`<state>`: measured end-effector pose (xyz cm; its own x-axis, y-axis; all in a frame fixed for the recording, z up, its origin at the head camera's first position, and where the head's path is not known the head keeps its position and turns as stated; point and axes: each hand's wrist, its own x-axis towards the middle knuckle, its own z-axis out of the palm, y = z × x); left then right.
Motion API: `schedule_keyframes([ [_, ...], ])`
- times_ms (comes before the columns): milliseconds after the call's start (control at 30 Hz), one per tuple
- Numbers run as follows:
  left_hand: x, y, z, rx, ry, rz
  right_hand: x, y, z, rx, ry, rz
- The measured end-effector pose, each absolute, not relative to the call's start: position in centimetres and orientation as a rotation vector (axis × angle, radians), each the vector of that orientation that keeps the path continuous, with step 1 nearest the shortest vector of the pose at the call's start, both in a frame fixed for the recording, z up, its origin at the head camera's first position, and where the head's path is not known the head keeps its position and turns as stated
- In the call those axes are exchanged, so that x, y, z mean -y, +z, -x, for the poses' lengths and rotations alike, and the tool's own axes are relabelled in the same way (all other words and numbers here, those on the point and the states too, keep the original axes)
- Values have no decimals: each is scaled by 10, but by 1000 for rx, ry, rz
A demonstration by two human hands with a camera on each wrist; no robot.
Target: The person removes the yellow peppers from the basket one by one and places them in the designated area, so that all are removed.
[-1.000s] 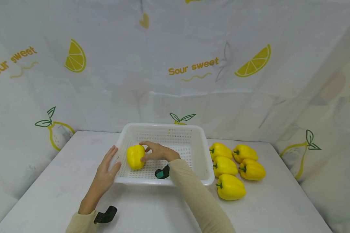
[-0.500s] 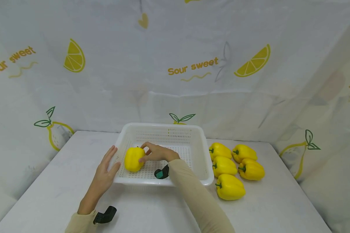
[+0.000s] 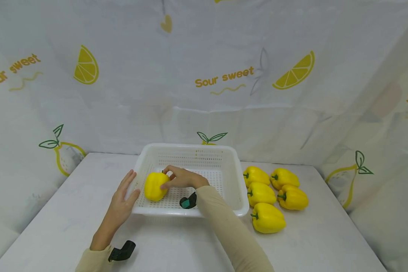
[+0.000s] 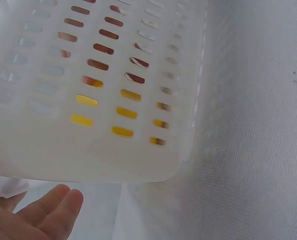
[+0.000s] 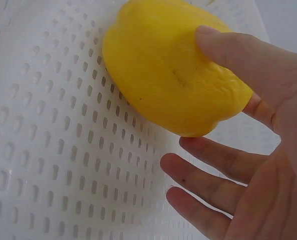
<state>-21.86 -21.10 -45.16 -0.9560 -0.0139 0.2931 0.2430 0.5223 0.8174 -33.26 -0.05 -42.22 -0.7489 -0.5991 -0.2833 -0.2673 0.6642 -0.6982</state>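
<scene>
A white plastic basket (image 3: 243, 204) with slotted walls sits on the table. Inside it, near the left end, my right hand (image 3: 185, 178) holds a yellow bell pepper (image 3: 154, 187) between thumb and fingers. The right wrist view shows the thumb lying on the side of the bell pepper (image 5: 163, 60), while the lower fingers extend below it. My left hand (image 3: 121, 204), fingers straight, is at the left rim of the basket. From the left wrist, yellow shows through the slots of the basket wall (image 4: 88, 150), and the fingertips of the left hand (image 4: 43, 215) appear beside it.
Several yellow bell peppers (image 3: 262, 194) lie in a group on the table right of the basket, the closest one (image 3: 269, 218) near its front right corner. A white printed curtain (image 3: 204, 113) hangs behind the white-covered table (image 3: 176, 245).
The right hand has lowered the bell pepper slightly and shifted it a little left and nearer me, inside the basket. My left hand stays at the rim.
</scene>
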Motion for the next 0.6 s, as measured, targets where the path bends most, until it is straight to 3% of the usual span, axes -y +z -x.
schedule_keyframes([
  [600, 211, -453, 219, 2510, -1395, 186, 0, -422, 338, -2500, -1103, 771],
])
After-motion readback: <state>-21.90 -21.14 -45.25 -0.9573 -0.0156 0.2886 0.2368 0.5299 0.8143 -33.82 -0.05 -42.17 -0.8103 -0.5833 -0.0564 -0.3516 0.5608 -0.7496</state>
